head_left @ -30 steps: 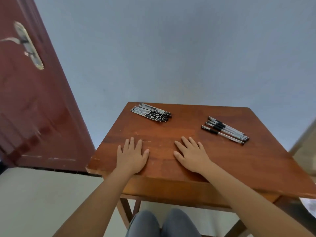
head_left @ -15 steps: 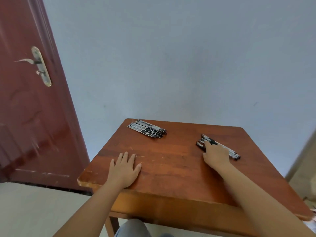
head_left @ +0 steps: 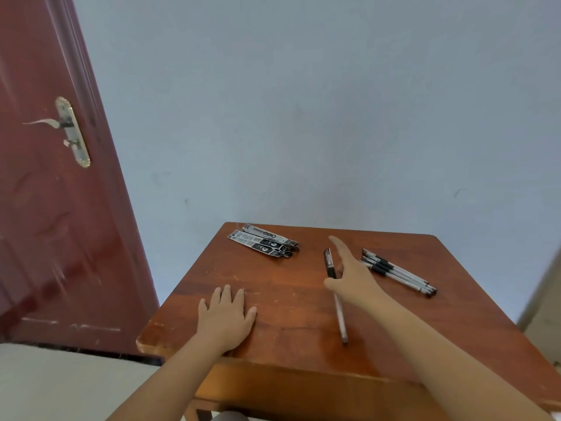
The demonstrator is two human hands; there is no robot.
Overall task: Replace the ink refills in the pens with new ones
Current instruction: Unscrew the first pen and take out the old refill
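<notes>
My right hand (head_left: 352, 273) holds one clear pen with a black grip (head_left: 337, 302) above the middle of the wooden table (head_left: 288, 302), pinched near the grip, index finger stretched out. The remaining pens (head_left: 397, 271) lie in a bundle at the table's right rear. Several packaged refills in black and white wrappers (head_left: 263, 244) lie at the far left corner. Near the front left edge, my left hand (head_left: 226, 319) lies flat on the table with fingers spread, holding nothing.
A dark red door (head_left: 54, 192) with a metal handle (head_left: 68, 130) stands to the left of the table. A pale blue wall (head_left: 303, 117) is right behind the table's far edge.
My right hand reached to the pen bundle, took one pen and carried it left toward the table's middle. The view tilted down and left. My left hand stayed flat.
</notes>
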